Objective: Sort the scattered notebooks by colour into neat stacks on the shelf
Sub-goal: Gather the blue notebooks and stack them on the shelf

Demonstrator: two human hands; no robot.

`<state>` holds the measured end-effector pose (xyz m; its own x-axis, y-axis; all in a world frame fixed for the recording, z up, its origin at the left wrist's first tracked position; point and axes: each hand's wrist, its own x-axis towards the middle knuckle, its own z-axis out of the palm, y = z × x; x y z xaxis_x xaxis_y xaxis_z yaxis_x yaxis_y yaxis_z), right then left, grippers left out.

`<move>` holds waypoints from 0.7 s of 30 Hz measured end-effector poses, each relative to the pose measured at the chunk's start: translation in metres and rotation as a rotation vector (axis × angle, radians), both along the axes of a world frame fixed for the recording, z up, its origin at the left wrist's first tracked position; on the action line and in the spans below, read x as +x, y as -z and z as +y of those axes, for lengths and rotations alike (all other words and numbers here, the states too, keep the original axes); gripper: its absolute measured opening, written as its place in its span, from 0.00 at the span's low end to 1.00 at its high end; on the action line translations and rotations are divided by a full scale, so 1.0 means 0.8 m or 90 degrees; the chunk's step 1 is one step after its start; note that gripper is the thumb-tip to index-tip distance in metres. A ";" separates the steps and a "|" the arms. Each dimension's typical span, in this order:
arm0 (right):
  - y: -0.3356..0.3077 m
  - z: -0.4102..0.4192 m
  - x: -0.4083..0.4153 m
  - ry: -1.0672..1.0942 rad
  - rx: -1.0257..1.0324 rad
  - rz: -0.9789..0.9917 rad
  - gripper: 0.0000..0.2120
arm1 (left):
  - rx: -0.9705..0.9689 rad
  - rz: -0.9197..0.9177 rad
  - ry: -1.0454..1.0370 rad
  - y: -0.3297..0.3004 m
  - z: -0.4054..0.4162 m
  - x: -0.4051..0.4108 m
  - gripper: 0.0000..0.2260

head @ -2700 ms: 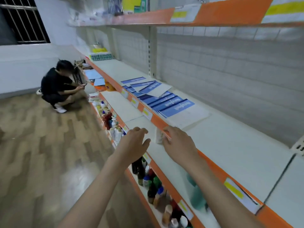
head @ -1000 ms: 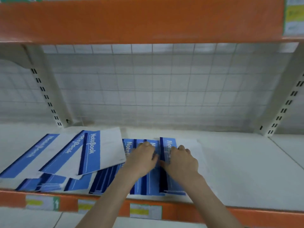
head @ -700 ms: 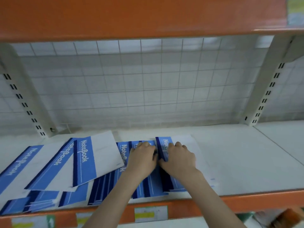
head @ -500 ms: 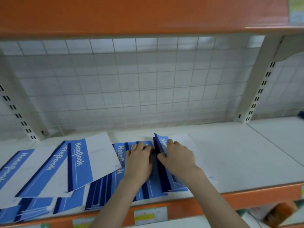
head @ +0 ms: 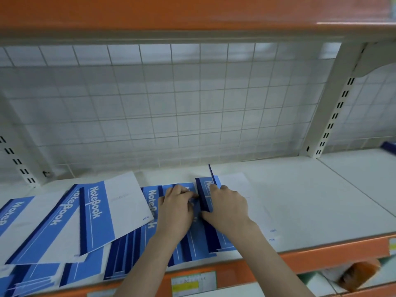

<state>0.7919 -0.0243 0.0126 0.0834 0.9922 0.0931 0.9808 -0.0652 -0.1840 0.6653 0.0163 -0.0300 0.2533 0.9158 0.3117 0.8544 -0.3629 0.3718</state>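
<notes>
Several blue-and-white notebooks lie fanned out across the white shelf. The biggest visible one, marked "NoteBook", lies on top at the left. My right hand grips the spine edge of the rightmost blue notebook and tilts it up off the shelf; its cover stands nearly on edge. My left hand rests, fingers curled, on the neighbouring notebooks just left of it, holding them down. Both hands hide the middle of these covers.
A white wire grid backs the shelf. An orange shelf hangs close overhead. Slotted uprights stand at right and left. The orange front edge carries a yellow-green price label. A dark blue object peeks in at far right.
I turned from the aisle to face the shelf and put both hands on the notebooks. Over the last half second my right hand has lifted the rightmost notebook's left edge higher.
</notes>
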 end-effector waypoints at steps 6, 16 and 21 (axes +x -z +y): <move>0.000 0.000 0.006 -0.007 0.032 0.031 0.22 | -0.002 -0.002 -0.003 0.002 -0.002 -0.001 0.17; 0.004 -0.005 0.006 -0.005 0.083 -0.003 0.27 | 0.006 -0.002 -0.006 0.002 -0.002 -0.001 0.18; 0.001 -0.003 0.009 -0.031 0.055 -0.002 0.24 | 0.006 -0.013 -0.006 0.004 -0.002 -0.002 0.18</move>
<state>0.7989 -0.0270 0.0116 0.0346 0.9833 0.1787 0.9831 -0.0013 -0.1832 0.6636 0.0143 -0.0330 0.2377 0.9154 0.3248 0.8504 -0.3577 0.3857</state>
